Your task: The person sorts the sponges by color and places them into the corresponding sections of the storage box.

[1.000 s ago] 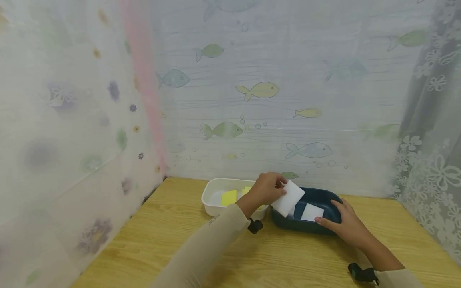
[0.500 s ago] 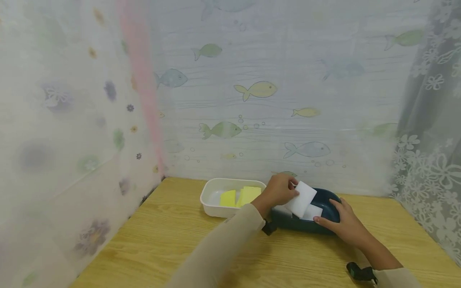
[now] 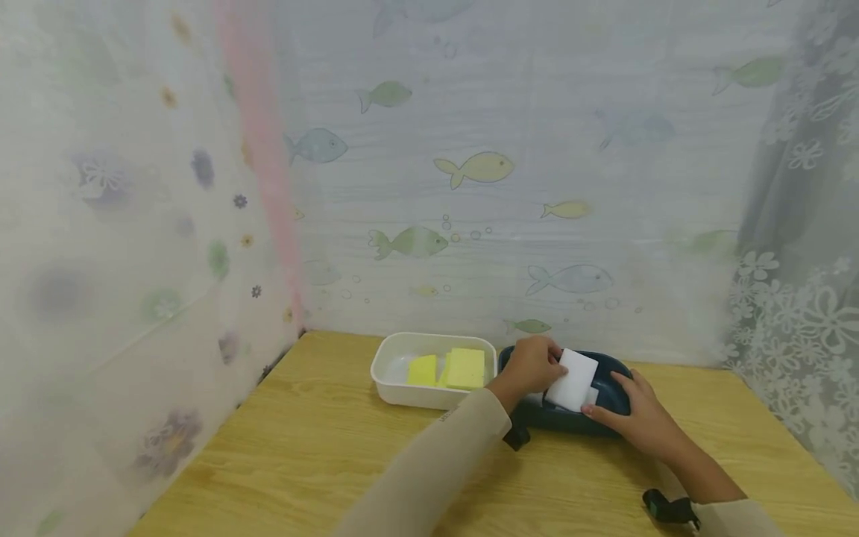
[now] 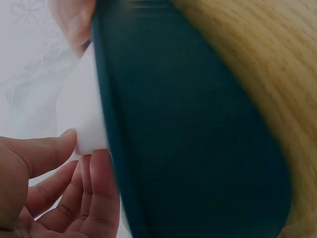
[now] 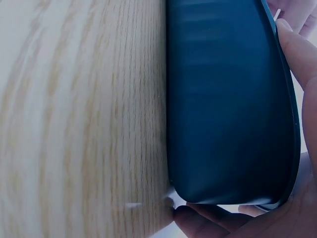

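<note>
My left hand (image 3: 533,365) pinches a flat white square sponge (image 3: 573,380) between thumb and fingers. It holds the sponge tilted over the dark blue basin (image 3: 570,424). Another white sponge (image 3: 593,397) lies in the basin, mostly covered by the held one. At the basin's right end my right hand (image 3: 647,419) grips the rim, its thumb along the front edge and its fingers around the end. The right wrist view shows that thumb (image 5: 298,54) against the blue wall. In the left wrist view the basin's side hides the lower part of the held sponge (image 4: 89,109).
Left of the basin stands a white basin (image 3: 392,391) with several yellow sponges (image 3: 466,368) in it. Both are on a wood-grain table (image 3: 302,447). A fish-print curtain (image 3: 416,186) hangs close behind.
My left hand has moved right and slightly down with the white sponge, bringing it over the one lying in the blue basin. The yellow sponges have come into fuller view. My right hand keeps its hold.
</note>
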Motion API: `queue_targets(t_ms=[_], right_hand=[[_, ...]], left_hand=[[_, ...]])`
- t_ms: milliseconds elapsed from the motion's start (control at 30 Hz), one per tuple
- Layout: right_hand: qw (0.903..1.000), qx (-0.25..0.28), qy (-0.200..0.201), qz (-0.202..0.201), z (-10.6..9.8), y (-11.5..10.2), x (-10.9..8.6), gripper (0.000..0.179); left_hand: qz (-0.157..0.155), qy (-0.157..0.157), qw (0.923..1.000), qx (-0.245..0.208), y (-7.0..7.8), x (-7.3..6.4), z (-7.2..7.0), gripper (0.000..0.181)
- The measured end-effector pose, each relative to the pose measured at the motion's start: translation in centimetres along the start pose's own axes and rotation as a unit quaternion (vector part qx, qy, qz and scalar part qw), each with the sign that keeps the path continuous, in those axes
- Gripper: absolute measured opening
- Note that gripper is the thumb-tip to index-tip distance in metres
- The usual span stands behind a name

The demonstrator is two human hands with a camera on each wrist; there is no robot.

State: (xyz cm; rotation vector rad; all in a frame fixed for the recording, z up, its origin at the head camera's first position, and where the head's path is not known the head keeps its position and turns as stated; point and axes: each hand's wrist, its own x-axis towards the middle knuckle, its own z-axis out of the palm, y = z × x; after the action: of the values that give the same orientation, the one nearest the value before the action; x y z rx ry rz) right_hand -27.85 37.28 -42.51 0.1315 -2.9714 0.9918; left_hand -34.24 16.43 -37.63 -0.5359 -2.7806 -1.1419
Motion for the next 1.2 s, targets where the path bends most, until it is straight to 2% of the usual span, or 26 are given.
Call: queue_targets(t_ms=[200, 433, 800, 1200], right_hand=[[1.0000, -0.001, -0.001, 0.003, 0.2, 0.0, -0.1, 0.115], [1.0000, -0.005, 0.007, 0.001, 0.0, -0.1, -0.3, 0.115], [0.9999, -0.009, 0.006, 0.001, 0.2, 0.0, -0.1, 0.115], [0.9998, -0.016, 0.014, -0.005, 0.2, 0.0, -0.2, 0.114]], left_hand=[[-0.023, -0.008, 0.9997, 0.010, -0.1, -0.2, 0.8, 0.021], [-0.024, -0.011, 0.9979, 0.060, 0.0, -0.1, 1.4, 0.020], [-0.061, -0.019, 0.9946, 0.081, -0.2, -0.3, 2.0, 0.022], [-0.042, -0.029, 0.9911, 0.123, 0.2, -0.4, 1.6, 0.023]])
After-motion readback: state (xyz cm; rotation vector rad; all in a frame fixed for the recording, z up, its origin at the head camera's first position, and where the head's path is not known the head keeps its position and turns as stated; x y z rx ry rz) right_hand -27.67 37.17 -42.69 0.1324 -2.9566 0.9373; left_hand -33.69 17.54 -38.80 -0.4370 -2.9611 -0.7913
